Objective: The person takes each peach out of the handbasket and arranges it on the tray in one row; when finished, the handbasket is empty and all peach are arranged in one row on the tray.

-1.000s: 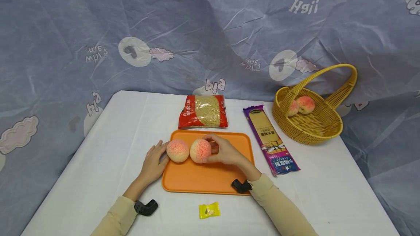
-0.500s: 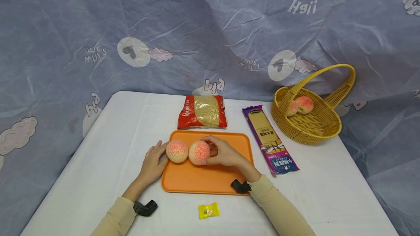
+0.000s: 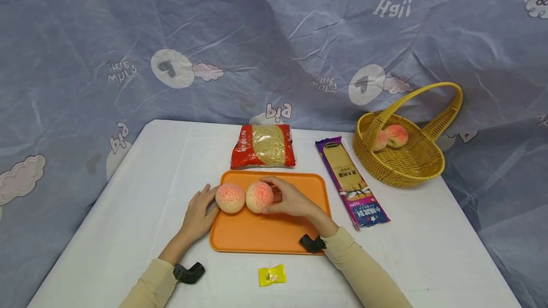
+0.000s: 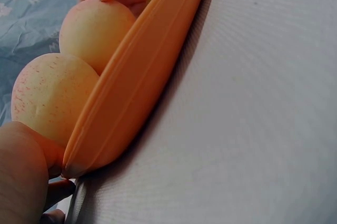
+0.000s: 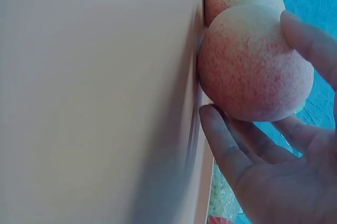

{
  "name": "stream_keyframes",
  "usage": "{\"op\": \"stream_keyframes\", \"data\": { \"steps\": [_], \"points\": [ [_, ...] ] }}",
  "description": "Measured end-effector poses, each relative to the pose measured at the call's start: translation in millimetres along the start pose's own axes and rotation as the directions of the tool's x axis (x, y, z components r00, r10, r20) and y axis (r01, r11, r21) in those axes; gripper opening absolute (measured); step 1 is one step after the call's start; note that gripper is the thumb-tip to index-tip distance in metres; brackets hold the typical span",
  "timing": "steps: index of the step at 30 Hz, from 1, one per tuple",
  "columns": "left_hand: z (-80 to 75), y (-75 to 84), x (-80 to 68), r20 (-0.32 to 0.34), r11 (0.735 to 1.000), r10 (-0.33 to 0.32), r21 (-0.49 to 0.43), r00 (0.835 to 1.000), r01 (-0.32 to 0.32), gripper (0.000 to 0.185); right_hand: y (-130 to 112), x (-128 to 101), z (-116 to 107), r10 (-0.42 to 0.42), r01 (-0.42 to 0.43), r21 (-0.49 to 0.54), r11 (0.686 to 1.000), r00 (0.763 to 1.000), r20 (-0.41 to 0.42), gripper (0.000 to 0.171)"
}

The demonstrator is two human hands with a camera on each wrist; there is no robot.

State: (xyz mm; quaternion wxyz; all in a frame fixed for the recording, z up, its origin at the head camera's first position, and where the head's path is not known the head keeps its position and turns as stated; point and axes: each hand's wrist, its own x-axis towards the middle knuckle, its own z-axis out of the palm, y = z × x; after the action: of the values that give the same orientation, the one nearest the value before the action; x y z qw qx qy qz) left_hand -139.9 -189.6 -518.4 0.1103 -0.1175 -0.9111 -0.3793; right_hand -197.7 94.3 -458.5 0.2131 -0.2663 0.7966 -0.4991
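Observation:
Two pink-and-cream peaches sit side by side toward the left of an orange tray (image 3: 265,234). My right hand (image 3: 288,198) holds the right peach (image 3: 259,197) with thumb and fingers about its right side; the right wrist view shows thumb and fingers on opposite sides of this peach (image 5: 253,66). Beside the left peach (image 3: 230,198), my left hand (image 3: 200,213) lies at the tray's left edge with its fingers extended. In the left wrist view, the left thumb (image 4: 26,155) is right at that peach (image 4: 50,95), and the other fingers are mostly hidden near the tray's rim.
Behind the tray lies a red pasta bag (image 3: 263,146). A purple pasta packet (image 3: 353,182) lies to its right, near a yellow wicker basket (image 3: 411,170) with two more peaches (image 3: 397,136) inside. A small yellow wrapped candy (image 3: 272,275) is in front on the white table (image 3: 107,232).
The whole head view has shifted slightly. Both hands and the two peaches keep nearly the same places on the tray.

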Motion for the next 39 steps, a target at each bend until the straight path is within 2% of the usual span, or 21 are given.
{"op": "stream_keyframes", "data": {
  "steps": [8, 21, 29, 33, 39],
  "points": [
    [-0.4, 2.6, 0.8, 0.009, 1.0, -0.018, -0.002, 1.0, 0.018, 0.047, 1.6, 2.1, -0.2, 0.005, -0.007, -0.035, 0.999, 0.999, -0.036, 0.073],
    [-0.2, 1.5, 1.8, 0.01, 1.0, -0.022, -0.016, 1.0, 0.022, 0.047, -5.6, 1.4, -1.0, -0.015, 0.015, -0.085, 0.996, 1.0, 0.002, 0.072],
    [0.2, 0.0, -1.2, -0.014, 1.0, 0.006, -0.012, 1.0, -0.006, 0.046, -6.0, -2.8, -0.5, -0.035, 0.037, -0.099, 0.994, 0.999, 0.026, 0.076],
    [0.0, -2.2, -4.5, -0.008, 1.0, -0.01, -0.008, 1.0, 0.01, 0.046, -4.0, -8.3, -0.8, -0.035, 0.039, -0.114, 0.993, 0.999, 0.035, 0.082],
    [1.1, -3.1, -1.3, -0.003, 1.0, -0.007, -0.007, 1.0, 0.007, 0.047, -10.4, -34.7, -19.7, -0.035, 0.031, -0.129, 0.991, 0.999, -0.035, 0.078]
  ]
}}
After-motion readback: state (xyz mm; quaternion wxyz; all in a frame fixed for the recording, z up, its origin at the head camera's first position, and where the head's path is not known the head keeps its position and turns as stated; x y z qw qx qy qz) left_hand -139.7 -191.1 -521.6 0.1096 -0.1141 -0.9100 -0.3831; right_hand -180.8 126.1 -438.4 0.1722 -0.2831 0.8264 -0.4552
